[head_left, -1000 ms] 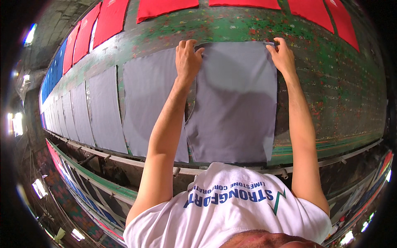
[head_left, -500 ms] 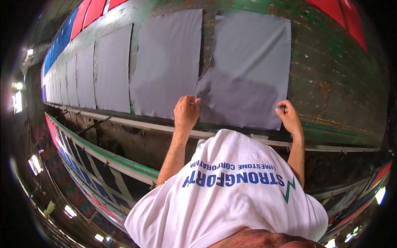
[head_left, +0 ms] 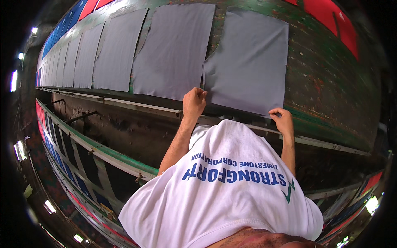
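Note:
A grey fabric panel with a curved cut in its left edge lies on the long dark table. My left hand is closed in a pinch at the panel's near left corner. At the near right corner, my right hand pinches the fabric between thumb and fingers. Another grey panel lies flat just to the left, a narrow gap between the two. A few faint creases cross the panel between my hands.
Several more grey panels run leftward in a row. Red pieces lie on the table's far right side, blue ones at the far left. A metal rail follows the near table edge. Behind me stands another long table with coloured pieces.
My right hand has moved from the panel's right edge down to its near right corner. The diagonal fold has softened and the panel lies smoother. The view has shifted slightly.

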